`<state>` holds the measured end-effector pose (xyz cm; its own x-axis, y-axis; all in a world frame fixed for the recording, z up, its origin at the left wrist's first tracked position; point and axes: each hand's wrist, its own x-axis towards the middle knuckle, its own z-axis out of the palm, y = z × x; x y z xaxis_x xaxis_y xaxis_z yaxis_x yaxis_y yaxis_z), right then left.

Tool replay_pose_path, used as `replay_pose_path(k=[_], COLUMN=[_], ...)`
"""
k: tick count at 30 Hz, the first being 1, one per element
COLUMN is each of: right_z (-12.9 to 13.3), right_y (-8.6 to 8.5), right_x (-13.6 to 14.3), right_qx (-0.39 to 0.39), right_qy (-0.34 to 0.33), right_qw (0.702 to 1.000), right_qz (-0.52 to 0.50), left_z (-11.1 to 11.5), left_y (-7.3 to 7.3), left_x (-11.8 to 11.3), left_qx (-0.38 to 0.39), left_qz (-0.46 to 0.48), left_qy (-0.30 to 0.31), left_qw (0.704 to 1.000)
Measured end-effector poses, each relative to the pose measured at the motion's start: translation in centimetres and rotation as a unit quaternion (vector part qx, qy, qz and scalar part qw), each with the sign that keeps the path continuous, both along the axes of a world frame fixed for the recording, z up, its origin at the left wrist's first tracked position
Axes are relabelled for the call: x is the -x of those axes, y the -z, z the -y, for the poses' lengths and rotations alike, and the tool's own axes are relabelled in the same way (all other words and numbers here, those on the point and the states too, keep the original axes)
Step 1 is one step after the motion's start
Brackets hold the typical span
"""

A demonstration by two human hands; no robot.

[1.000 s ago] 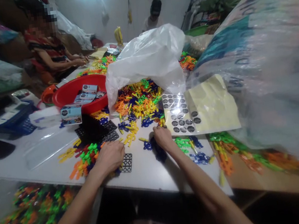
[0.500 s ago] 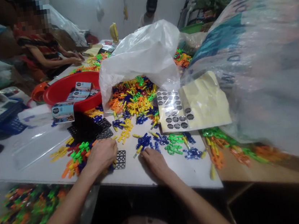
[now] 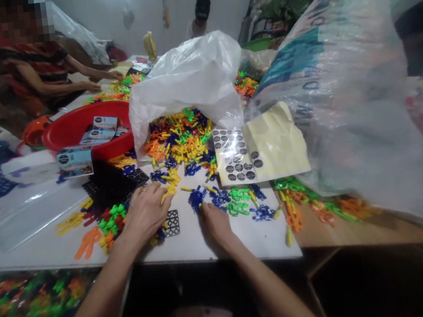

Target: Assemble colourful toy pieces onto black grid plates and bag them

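My left hand (image 3: 146, 212) hovers over a pile of small plastic figures, its fingers stretched towards a yellow figure (image 3: 172, 177); whether they touch it I cannot tell. Beside its wrist lie green figures (image 3: 113, 219) and an orange one (image 3: 87, 242). A black lattice plate (image 3: 172, 223) sits just right of this hand. My right hand (image 3: 217, 222) rests on the white table with fingers closed at the yellow-ended blue figure (image 3: 198, 197); the fingertips hide the grip. More blue figures (image 3: 263, 213) and green figures (image 3: 238, 206) lie to its right.
A white plastic bag (image 3: 187, 84) spills figures towards me. Sticker sheets (image 3: 275, 143) lie at right, below a large stuffed sack (image 3: 342, 91). A red basin (image 3: 65, 127) with printed cards and black lattice sheets (image 3: 137, 179) stand left. Two other people are across the table.
My left hand has lifted and opened its fingers, reaching forward towards the yellow figure. The right hand stays by the blue figure, which has turned slightly. The camera view has swung right.
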<state>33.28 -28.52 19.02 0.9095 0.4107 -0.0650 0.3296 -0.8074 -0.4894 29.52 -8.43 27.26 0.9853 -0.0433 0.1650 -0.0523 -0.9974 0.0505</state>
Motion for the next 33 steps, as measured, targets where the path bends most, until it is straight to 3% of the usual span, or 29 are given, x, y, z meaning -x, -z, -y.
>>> replay_pose_path(k=[2, 4, 5, 7, 10, 12, 14, 18, 21, 24, 28, 31, 33], right_z=[-0.5, -1.6, -2.2, -3.4, -4.7, -5.2, -5.4, -5.8, -6.8, -7.7, -6.9, -5.7, -5.5], right_y=[-0.6, -0.8, -0.6, 0.1, 1.8, 2.8, 3.4, 3.5, 3.1, 2.8, 3.3, 4.0, 4.2], right_x=[-0.4, 0.0, 0.5, 1.8, 3.5, 4.0, 3.9, 3.5, 3.2, 2.8, 2.8, 3.4, 3.9], right_qx=[-0.180, -0.343, -0.393, -0.423, -0.400, -0.392, -0.363, -0.198, -0.081, -0.007, -0.064, -0.129, -0.122], right_qy=[0.017, 0.005, -0.008, -0.024, -0.003, -0.002, -0.045, -0.160, -0.181, -0.200, -0.242, -0.214, -0.197], right_qw=[0.981, 0.931, 0.908, 0.884, 0.882, 0.894, 0.919, 0.967, 0.979, 0.978, 0.966, 0.967, 0.972], right_qz=[-0.064, -0.122, -0.147, -0.198, -0.249, -0.218, -0.148, 0.010, 0.052, 0.059, 0.060, 0.043, 0.043], left_z=[0.0, -0.1, -0.1, -0.2, -0.3, -0.4, -0.4, -0.2, 0.4, 0.7, 0.6, 0.6, 0.7], left_y=[0.3, 0.7, 0.9, 1.1, 1.2, 1.2, 1.3, 1.3, 1.3, 1.5, 1.6, 1.6, 1.5], left_x=[0.0, 0.0, 0.0, 0.1, 0.1, 0.0, 0.0, 0.7, 1.6, 2.3, 2.7, 2.9, 3.0], left_qx=[-0.003, -0.010, -0.012, -0.011, -0.003, 0.000, 0.006, 0.028, 0.002, -0.029, -0.017, 0.003, 0.009], left_qz=[-0.053, -0.089, -0.094, -0.091, -0.091, -0.089, -0.085, -0.046, -0.013, -0.014, -0.019, -0.017, -0.019], left_qy=[-0.004, -0.008, -0.008, -0.011, -0.018, -0.015, -0.014, 0.012, 0.033, 0.008, 0.022, 0.033, 0.031], left_qw=[0.999, 0.996, 0.996, 0.996, 0.996, 0.996, 0.996, 0.998, 0.999, 0.999, 0.999, 0.999, 0.999])
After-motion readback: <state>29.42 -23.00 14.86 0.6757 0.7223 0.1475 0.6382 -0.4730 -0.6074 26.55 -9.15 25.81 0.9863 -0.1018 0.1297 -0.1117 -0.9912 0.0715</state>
